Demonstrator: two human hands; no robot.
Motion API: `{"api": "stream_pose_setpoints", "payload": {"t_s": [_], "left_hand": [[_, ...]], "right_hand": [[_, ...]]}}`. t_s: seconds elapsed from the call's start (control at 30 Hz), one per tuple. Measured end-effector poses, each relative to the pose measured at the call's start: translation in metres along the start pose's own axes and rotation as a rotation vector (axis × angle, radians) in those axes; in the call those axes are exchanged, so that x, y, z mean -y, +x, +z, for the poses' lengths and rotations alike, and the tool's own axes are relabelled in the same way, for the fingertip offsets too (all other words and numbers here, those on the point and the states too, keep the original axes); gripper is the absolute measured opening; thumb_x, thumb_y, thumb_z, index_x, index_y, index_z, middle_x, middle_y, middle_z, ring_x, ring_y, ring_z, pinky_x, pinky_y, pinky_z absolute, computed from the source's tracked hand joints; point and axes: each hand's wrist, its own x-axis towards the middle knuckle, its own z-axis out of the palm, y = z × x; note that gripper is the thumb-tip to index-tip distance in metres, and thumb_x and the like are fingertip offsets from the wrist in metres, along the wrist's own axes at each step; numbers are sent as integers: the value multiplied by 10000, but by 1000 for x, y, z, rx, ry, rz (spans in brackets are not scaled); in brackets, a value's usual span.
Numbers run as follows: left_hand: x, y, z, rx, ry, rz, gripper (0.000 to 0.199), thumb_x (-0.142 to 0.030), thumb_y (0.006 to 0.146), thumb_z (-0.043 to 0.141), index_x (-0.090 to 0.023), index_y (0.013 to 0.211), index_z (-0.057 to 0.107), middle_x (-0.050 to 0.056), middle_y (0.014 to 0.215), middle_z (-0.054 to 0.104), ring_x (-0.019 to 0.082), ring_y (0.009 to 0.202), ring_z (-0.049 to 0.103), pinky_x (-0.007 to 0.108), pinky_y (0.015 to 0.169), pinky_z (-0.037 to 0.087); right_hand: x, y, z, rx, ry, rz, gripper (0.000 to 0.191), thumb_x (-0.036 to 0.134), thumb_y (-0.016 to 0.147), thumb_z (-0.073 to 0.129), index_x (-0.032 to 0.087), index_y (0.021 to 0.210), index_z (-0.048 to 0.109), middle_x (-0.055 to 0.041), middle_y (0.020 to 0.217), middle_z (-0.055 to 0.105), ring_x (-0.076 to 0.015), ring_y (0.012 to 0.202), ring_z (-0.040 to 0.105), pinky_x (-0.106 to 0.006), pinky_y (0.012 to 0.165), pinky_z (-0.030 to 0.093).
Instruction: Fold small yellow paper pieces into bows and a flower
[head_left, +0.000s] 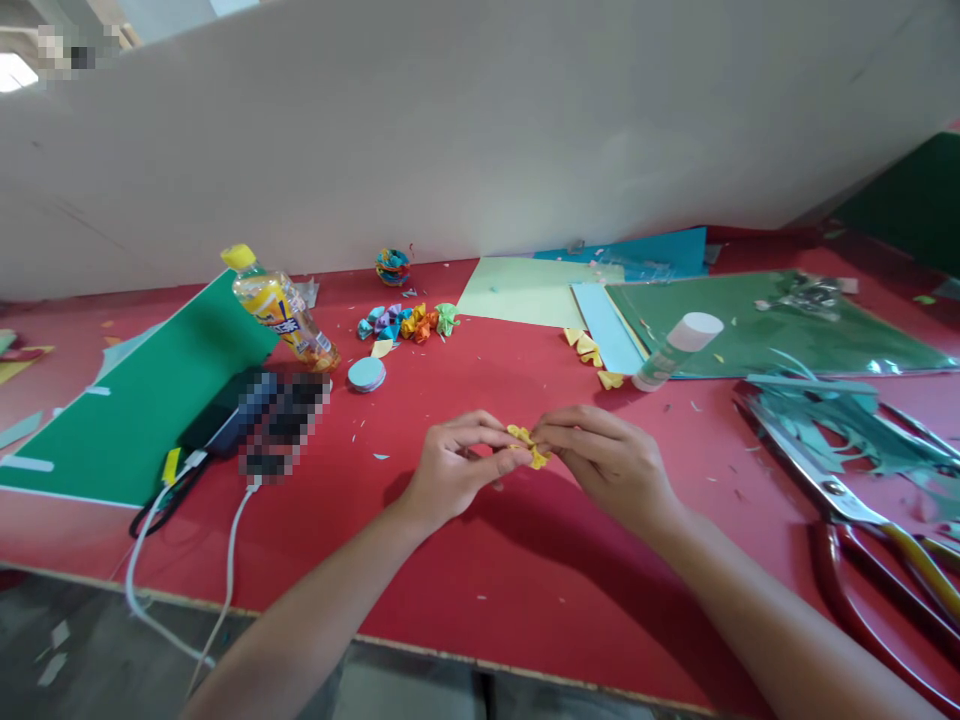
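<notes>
Fingers of the left hand (450, 470) and right hand (607, 460) pinch a small yellow folded paper (529, 447) between them, its length running hand to hand, just above the red surface (525, 580).

1. I am pinching a small yellow paper piece (529, 447) between the fingertips of my left hand (450, 470) and my right hand (611, 460).
2. It is looking crumpled and folded, with little flaps sticking out on both sides of my fingers.
3. It is sitting raised off the red table, right where my two hands are meeting.
</notes>
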Motion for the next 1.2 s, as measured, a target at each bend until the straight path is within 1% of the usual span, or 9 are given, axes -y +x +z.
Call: {"api": "stream_pose_setpoints", "payload": {"t_s": [0.23,0.37,0.53,0.63,0.77,0.87,0.97,1.1,1.2], "left_hand": [[-1,-1,3,11,-99,-19,162,-223,542,783,-147,604,654,-11,672,521,63,508,507,171,411,460],[0,-2,2,24,-1,21,189,-247,530,790,-149,591,641,-10,677,523,60,513,491,173,419,418],[-2,-3,2,-35,146,121,171,-295,551,776,-173,561,657,-3,642,539,72,554,481,183,455,393],[-2,-2,2,-59,39,118,199,-310,532,785,-167,550,647,-4,625,548,75,534,495,186,446,418],[1,1,-2,-77,-226,10,174,-283,586,759,-171,652,644,-15,632,548,81,518,523,190,413,489],[2,4,-5,-1,-288,-68,218,-192,583,760,-189,776,658,-13,653,577,98,575,558,175,407,509],[-2,4,-6,98,-286,-84,132,-210,630,728,-163,737,667,6,688,589,106,604,572,180,418,523],[-5,2,-5,94,-212,-39,84,-231,702,668,-148,707,658,12,698,573,96,591,564,176,419,520],[-5,1,-6,93,-130,1,114,-190,642,716,-143,723,651,9,706,574,81,564,551,160,421,505]], "right_hand": [[3,-1,4,4,19,-33,191,48,819,481,179,802,618,-44,785,643,-111,681,600,-217,610,475],[6,-1,5,-8,11,-26,199,69,830,469,188,794,625,-44,771,653,-111,681,605,-216,606,477],[8,-1,5,-4,6,-18,222,92,842,452,201,777,634,-44,750,657,-120,652,608,-236,601,482],[8,0,1,-7,33,-23,221,57,822,468,205,781,627,-43,767,656,-120,668,611,-237,616,488],[8,1,-4,-50,65,-45,219,14,788,498,198,784,617,-43,775,651,-121,695,619,-228,637,497],[9,1,-7,-66,76,-40,218,7,777,511,198,778,616,-40,764,645,-118,691,621,-220,637,501],[10,2,-7,-57,87,-32,228,-1,775,503,197,766,616,-35,757,640,-107,674,617,-209,636,501],[11,3,-6,-51,98,-40,219,6,779,499,191,769,618,-41,761,643,-111,678,619,-208,627,503],[10,3,-5,-30,98,-41,213,19,786,496,194,773,617,-43,764,646,-118,674,617,-223,618,505]]}}
